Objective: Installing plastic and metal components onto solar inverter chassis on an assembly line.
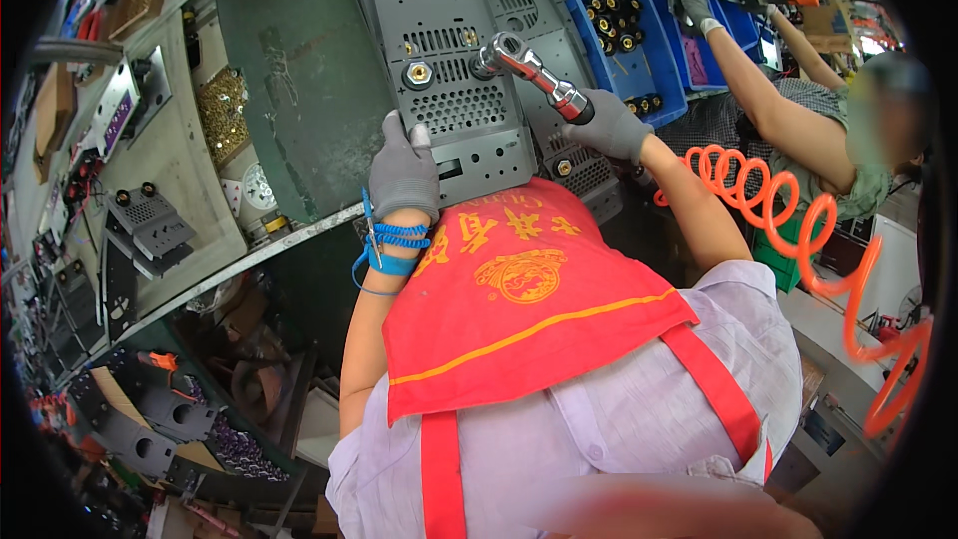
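A grey perforated metal panel (pixel 454 60) lies on the bench in front of me, its near edge against my red apron. My left hand (pixel 403 168), in a grey glove with a blue coiled wrist strap, rests on the panel's near left edge with fingers stretched out. My right hand (pixel 611 126), gloved too, is closed round the dark grip of a chrome ratchet wrench (pixel 539 75). The wrench head sits over the panel's right side and hides what lies beneath it. A brass-and-black round fitting (pixel 418 74) is set in the panel, left of the wrench head.
Blue bins (pixel 624 40) at the right hold several similar fittings. An orange coiled air hose (pixel 788 210) hangs at my right. Beyond it a co-worker's gloved hand (pixel 691 5) reaches over the bins. Small brass parts (pixel 222 112) fill a tray at the left, near a bracket assembly (pixel 148 225).
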`<state>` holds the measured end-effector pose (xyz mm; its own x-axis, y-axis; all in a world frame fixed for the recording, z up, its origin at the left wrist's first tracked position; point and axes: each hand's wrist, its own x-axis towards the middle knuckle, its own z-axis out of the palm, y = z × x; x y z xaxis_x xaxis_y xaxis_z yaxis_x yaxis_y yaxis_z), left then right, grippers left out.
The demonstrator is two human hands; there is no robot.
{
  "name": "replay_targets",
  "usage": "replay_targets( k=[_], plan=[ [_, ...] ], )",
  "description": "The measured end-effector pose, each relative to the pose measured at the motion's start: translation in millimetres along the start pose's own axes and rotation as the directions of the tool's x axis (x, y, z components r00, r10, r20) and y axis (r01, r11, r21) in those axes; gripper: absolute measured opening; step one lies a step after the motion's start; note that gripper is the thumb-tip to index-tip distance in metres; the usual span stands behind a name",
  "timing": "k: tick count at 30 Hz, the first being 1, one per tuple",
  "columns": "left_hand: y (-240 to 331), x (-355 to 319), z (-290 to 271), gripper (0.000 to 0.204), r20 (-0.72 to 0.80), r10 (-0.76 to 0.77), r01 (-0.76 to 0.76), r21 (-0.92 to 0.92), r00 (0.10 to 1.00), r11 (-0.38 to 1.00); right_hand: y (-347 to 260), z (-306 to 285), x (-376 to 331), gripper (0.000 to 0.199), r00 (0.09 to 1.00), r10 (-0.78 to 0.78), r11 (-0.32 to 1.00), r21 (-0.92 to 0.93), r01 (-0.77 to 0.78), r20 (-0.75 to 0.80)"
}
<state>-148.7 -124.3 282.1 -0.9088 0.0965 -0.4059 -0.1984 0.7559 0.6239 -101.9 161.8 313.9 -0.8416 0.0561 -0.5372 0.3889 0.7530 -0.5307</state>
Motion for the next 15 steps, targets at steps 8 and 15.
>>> replay_targets(
  k=[8, 15],
  plan=[
    [-4, -6, 13, 0.033, -0.166, 0.018, -0.05, -0.188, 0.986, 0.981, -10, 18, -10, 0.028, 0.997, 0.041, 0.996, 0.078, -0.036, -0.064],
    [-6, -7, 15, 0.037, -0.23, 0.095, -0.14, -0.185, 0.968, 0.973, -10, 15, -8, 0.029, 0.993, 0.107, 0.991, 0.087, -0.102, -0.056]
  ],
)
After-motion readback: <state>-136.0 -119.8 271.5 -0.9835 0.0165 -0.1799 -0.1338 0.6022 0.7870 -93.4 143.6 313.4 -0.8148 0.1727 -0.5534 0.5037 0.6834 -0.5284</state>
